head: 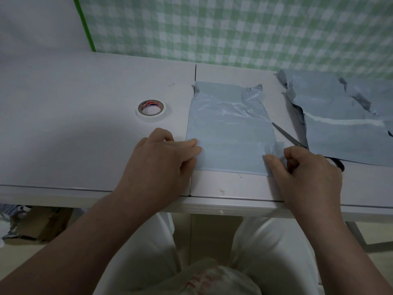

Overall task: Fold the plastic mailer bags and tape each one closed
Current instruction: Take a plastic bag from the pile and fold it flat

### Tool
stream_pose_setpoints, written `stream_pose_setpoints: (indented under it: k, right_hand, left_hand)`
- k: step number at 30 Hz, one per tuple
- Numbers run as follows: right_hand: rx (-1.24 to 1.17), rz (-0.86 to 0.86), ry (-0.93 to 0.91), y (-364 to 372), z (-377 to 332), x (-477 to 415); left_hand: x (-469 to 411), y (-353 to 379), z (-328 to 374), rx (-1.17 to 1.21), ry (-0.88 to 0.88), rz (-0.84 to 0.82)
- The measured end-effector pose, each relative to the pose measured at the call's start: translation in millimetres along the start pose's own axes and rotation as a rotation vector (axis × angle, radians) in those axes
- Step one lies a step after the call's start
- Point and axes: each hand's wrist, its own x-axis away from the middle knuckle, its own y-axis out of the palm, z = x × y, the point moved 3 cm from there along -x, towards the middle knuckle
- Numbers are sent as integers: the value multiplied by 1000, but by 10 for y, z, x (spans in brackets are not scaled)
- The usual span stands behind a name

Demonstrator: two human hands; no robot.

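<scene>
Presses glossy grey-blue bag, crumpled at far end, with straight-fingered left hand; seemingly pinches its near right corner with curled right hand.

One wide view, from the person's head, close above the gray bag and on its near side, facing forward and steeply down. The white surface under the bag fills the middle, the checked wall beyond the bag the top, the person's lap the bottom.
</scene>
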Motion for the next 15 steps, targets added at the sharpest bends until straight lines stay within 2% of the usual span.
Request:
stream_pose_setpoints:
  k: [5,11,15]
  right_hand:
    - [-8,24,10,-15,70,8]
    - [-67,-25,145,-91,105,-24]
    - [53,54,81,-141,-8,-4]
  left_hand:
    - [-1,13,50,-31,8,5]
    - [40,17,146,-72,17,25]
    - [46,22,147,-90,6,28]
